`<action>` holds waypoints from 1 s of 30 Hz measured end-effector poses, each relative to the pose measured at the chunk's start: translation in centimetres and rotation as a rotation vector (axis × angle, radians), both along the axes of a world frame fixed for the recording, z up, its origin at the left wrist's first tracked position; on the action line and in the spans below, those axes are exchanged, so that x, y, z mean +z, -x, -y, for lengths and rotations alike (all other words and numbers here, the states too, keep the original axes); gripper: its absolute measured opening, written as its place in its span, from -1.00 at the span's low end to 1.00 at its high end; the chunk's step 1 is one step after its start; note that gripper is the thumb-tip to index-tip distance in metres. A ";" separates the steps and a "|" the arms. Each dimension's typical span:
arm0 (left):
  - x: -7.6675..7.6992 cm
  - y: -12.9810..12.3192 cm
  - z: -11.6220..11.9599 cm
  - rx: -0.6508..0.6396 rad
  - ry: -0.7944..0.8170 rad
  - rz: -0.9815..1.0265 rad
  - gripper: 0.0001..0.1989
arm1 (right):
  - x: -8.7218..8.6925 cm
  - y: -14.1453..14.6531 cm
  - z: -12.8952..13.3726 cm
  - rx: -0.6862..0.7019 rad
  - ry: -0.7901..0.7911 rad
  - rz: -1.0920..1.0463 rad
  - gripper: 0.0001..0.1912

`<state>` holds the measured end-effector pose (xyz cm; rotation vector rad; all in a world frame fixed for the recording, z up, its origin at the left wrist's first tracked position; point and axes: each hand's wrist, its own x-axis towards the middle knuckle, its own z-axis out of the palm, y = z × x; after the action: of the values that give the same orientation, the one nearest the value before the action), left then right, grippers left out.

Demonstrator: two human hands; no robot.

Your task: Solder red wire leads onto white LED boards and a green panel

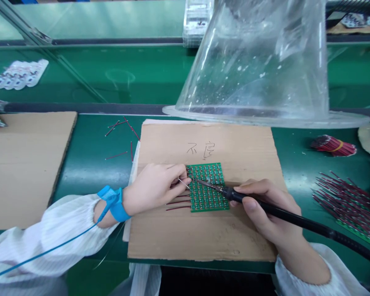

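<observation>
A green circuit board (207, 197) with rows of small solder pads lies on a sheet of brown cardboard (203, 238). Several dark red wires (180, 201) stick out from its left edge. My left hand (157, 185), with a blue wrist strap (114, 203), is closed at that edge, pinching a thin silvery solder wire (184, 183). Whether a red wire is also in those fingers is hidden. From the right, my right hand (268, 209) grips a black soldering iron (249, 200), its tip over the board's left columns, close to the left fingertips.
A clear plastic funnel-shaped hood (255, 74) hangs above the far side. Loose red wires (131, 129) lie at the back left. On the right are a banded wire bundle (334, 146) and a wired board (357, 230). Another cardboard sheet (24, 164) lies left.
</observation>
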<state>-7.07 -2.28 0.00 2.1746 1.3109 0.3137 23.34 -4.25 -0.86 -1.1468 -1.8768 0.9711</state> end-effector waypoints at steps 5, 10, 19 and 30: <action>0.0 0.0 0.0 0.014 0.019 0.005 -0.75 | 0.0 0.2 -0.1 0.010 0.017 -0.008 -0.91; 0.1 -0.2 0.0 0.024 0.024 0.001 -0.77 | 0.1 0.0 -0.1 0.004 0.023 -0.013 -0.92; 0.0 -0.1 -0.4 0.007 0.011 -0.005 -0.80 | -0.5 0.3 0.3 -0.181 0.014 -0.281 -0.77; 1.6 6.0 -1.1 0.231 -0.155 -0.106 -0.69 | -1.4 1.3 -0.6 0.251 -0.196 0.328 -0.61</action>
<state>-13.10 -1.15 1.61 2.1933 1.6515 0.4067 22.01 -3.62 -2.26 -1.0158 -2.3661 0.7397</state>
